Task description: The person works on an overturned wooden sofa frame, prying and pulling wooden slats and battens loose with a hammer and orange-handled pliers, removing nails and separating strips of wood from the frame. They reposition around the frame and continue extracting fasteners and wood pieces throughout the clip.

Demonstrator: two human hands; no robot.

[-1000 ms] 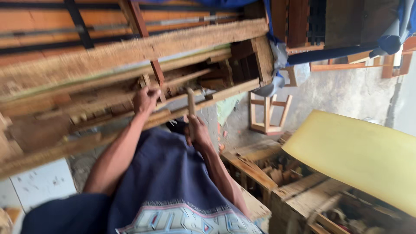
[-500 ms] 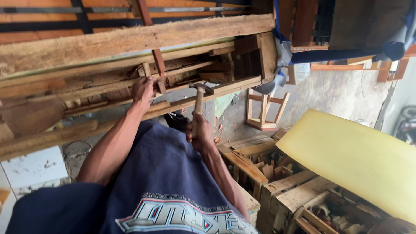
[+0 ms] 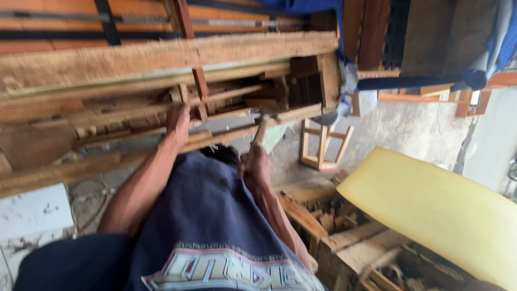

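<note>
Overhead, hands work — left (image 3: 177, 119) grips frame (image 3: 161, 59), right (image 3: 257, 164) grips hammer (image 3: 260, 128).

Frame (image 3: 161, 59): across the upper left, above both hands.
Rail (image 3: 226, 134): along the bottom of the frame, just above the torso.
Left hand (image 3: 177, 121): on the rail, left of the hammer.
Right hand (image 3: 257, 164): right of the left hand, below the rail, around the hammer handle.
Hammer (image 3: 262, 126): upright from the right hand, head at the rail.
Stool (image 3: 323, 145): on the floor, right of the hammer, behind the foam.
Foam (image 3: 436, 210): lower right, over the crates.
Crates (image 3: 350, 248): below the right forearm, partly under the foam.
</note>
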